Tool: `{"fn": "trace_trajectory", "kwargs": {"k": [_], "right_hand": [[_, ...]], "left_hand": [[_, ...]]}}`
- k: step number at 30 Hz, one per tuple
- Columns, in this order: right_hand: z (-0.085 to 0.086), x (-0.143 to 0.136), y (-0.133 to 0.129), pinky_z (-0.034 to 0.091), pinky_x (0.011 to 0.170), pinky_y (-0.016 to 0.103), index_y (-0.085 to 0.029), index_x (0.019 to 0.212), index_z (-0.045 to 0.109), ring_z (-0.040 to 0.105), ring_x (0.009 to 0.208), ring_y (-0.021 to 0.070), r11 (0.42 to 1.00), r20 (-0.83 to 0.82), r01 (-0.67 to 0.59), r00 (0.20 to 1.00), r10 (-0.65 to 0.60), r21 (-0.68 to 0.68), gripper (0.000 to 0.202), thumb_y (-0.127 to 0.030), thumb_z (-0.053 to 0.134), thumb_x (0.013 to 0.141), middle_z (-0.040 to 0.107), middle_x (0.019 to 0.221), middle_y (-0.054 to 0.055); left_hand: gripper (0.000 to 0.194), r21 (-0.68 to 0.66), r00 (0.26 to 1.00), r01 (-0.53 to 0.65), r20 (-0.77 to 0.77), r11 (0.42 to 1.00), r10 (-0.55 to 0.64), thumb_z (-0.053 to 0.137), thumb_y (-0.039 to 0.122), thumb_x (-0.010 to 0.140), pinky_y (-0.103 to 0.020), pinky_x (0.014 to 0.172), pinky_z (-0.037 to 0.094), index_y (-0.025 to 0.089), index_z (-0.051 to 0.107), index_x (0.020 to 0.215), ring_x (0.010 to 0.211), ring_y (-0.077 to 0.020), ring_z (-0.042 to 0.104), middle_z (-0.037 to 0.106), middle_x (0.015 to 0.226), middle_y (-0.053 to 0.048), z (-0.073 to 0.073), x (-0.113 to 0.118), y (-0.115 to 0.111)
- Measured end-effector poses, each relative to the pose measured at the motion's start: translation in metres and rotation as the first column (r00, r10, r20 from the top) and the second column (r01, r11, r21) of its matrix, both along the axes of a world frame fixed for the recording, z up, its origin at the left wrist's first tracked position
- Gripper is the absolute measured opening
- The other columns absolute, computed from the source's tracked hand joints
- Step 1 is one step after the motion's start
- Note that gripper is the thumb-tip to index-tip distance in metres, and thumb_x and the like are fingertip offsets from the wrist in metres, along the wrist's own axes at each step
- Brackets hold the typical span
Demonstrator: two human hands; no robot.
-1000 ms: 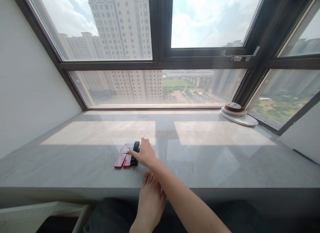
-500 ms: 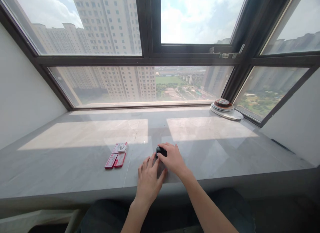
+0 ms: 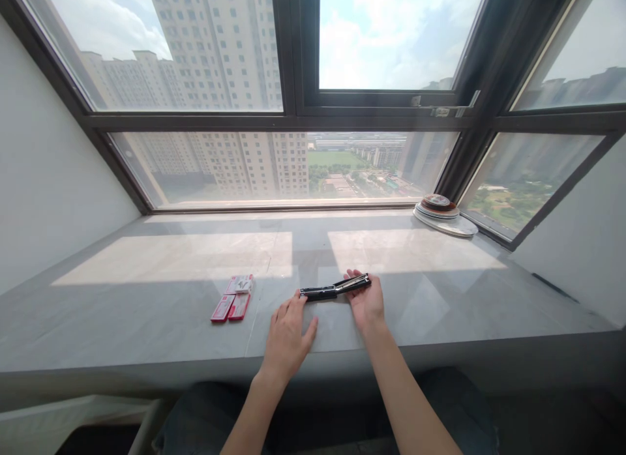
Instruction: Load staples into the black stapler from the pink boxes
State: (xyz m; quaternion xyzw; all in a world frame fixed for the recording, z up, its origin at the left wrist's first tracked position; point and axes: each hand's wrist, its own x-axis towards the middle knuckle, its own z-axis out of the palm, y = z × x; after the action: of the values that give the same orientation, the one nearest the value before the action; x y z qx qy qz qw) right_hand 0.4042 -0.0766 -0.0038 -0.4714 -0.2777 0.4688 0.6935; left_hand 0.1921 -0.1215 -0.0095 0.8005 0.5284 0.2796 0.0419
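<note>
Behind the edge [image 3: 337,352], both hands [image 3: 286,337] [image 3: 368,304] touch a stapler [image 3: 320,293].

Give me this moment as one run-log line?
left hand: fingertips at stapler | right hand: holding its other end | stapler: opened out | red-and-white boxes: left of hands

This looks like a home high up in a block of flats, at a broad stone-look sill [image 3: 401,311] below a large dark-framed window [image 3: 288,121], with a plain pale wall [image 3: 49,135] at 9 o'clock. Through the glass, a tower [image 3: 220,51] with rows of small windows stands at 11 o'clock, and a green field [image 3: 336,158] lies far below at 12 o'clock.
</note>
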Motion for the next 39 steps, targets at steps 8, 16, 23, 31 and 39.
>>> {"fn": "trace_trajectory", "kwargs": {"k": [8, 16, 23, 31, 39], "right_hand": [[-0.026, 0.033, -0.064, 0.057, 0.098, 0.04, -0.025, 0.121, 0.057, 0.065, 0.116, 0.0244, 0.994, -0.113, -0.108, 0.988, 0.107, -0.001, 0.039, -0.047, 0.06, 0.089, 0.064, 0.127, 0.009], [-0.012, 0.015, -0.08, 0.046, 0.06, 0.028, -0.024, 0.101, 0.073, 0.061, 0.065, 0.0179, 0.955, 0.794, -0.182, 0.531, 0.296, -0.234, 0.034, -0.051, 0.057, 0.09, 0.065, 0.071, 0.0], [-0.003, 0.004, -0.043, 0.039, 0.059, 0.024, -0.016, 0.075, 0.068, 0.059, 0.067, 0.0168, 0.897, 0.783, -0.291, 0.446, 0.434, -0.331, 0.04, -0.05, 0.055, 0.09, 0.066, 0.07, 0.003], [0.004, 0.049, -0.051, 0.034, 0.057, 0.026, -0.018, 0.083, 0.07, 0.056, 0.061, 0.0166, 0.941, 0.87, -0.137, 0.359, 0.338, -0.309, 0.028, -0.044, 0.06, 0.088, 0.062, 0.063, 0.0], [0.05, -0.012, -0.027, 0.037, 0.065, 0.029, -0.028, 0.072, 0.078, 0.064, 0.075, 0.0231, 0.867, 0.945, -0.376, -0.136, 0.298, -0.328, 0.008, -0.023, 0.072, 0.073, 0.071, 0.073, 0.003]], "left_hand": [[0.043, 0.145, 0.836, -0.541, -0.016, 0.828, 0.549, 0.048, 0.036, 0.097, -0.064, 0.119, 0.013, 0.014, 0.055, 0.133, 0.151, -0.0373, 0.011, 0.02, 0.163, -0.017, 0.002, -0.07, 0.003], [0.033, -0.057, 0.997, -0.03, 0.072, 0.998, 0.034, 0.051, 0.027, 0.095, -0.044, 0.101, 0.046, 0.031, 0.065, 0.124, 0.115, -0.0253, 0.056, 0.066, 0.123, -0.004, 0.001, -0.048, -0.019], [0.053, -0.102, 0.949, 0.224, 0.251, 0.969, -0.193, 0.068, 0.027, 0.085, -0.041, 0.1, 0.047, 0.031, 0.057, 0.136, 0.108, -0.0237, 0.06, 0.069, 0.117, -0.004, 0.009, 0.006, -0.005], [0.054, -0.118, 0.928, 0.213, 0.334, 0.97, -0.163, 0.067, 0.026, 0.086, -0.039, 0.101, 0.047, 0.031, 0.054, 0.138, 0.108, -0.0218, 0.061, 0.067, 0.115, -0.003, 0.002, -0.005, -0.001], [0.055, -0.122, 0.932, 0.218, 0.321, 0.968, -0.169, 0.068, 0.026, 0.084, -0.04, 0.1, 0.047, 0.03, 0.055, 0.137, 0.111, -0.0242, 0.059, 0.069, 0.115, -0.003, 0.003, -0.005, 0.0]]}}
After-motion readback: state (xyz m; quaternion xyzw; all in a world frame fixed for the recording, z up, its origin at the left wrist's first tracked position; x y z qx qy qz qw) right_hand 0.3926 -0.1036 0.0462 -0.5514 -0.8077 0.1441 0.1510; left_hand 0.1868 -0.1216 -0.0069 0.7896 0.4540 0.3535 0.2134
